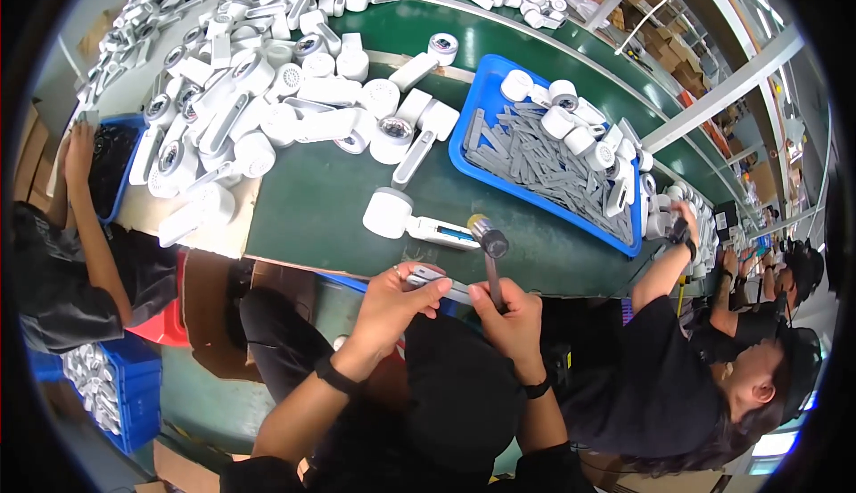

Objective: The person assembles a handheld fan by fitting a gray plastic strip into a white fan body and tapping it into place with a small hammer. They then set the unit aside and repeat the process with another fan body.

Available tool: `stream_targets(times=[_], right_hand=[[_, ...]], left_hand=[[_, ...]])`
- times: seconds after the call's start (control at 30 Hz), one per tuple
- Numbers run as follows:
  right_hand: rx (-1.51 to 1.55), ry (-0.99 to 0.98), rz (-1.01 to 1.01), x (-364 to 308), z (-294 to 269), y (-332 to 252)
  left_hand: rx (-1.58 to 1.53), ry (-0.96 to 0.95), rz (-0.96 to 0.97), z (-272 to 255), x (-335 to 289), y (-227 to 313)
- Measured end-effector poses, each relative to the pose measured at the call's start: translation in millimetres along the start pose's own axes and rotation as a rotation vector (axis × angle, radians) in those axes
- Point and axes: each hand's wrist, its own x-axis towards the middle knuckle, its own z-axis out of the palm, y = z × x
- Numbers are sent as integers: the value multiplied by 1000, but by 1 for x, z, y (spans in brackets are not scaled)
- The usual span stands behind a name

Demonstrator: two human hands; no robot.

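Observation:
Between thumb and fingers, my left hand (392, 304) pinches a slim grey strip-shaped cover (453, 290) just off the table's near edge. My right hand (514, 322) is closed round the handle of a small hammer (489, 238) with one yellowish and one dark face; its fingertips also meet the cover's right end. The hammer's head points away from me over the table. Just beyond my hands lies a white handheld device (389, 213) with a round head. Its handle faces right and is uncovered along the top, showing a blue part inside; the hammer head partly overlaps the handle's end.
A blue tray (526, 192) of grey covers and several white devices stands at the far right. White devices (303, 96) pile up at the far left. Co-workers sit on both sides, one arm (664, 266) reaching in at right. A metal post (722, 92) slants beyond the tray.

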Motion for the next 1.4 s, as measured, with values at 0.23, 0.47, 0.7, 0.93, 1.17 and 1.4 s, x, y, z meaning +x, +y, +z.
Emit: stream_targets(times=[0.23,0.47,0.7,0.93,1.17,1.4], right_hand=[[339,272,192,11,-11,-1],[437,380,248,28,-37,14],[521,217,360,48,-29,11],[461,18,349,65,5,11],[100,-102,205,74,-1,9],[52,-206,219,84,-11,5]], left_hand=[[199,-27,70,-5,-5,14],[-68,-52,172,-28,-11,26],[883,238,711,-23,8,62],[1567,97,976,-20,46,76],[1499,97,983,-28,51,73],[1475,52,1100,-31,56,70]])
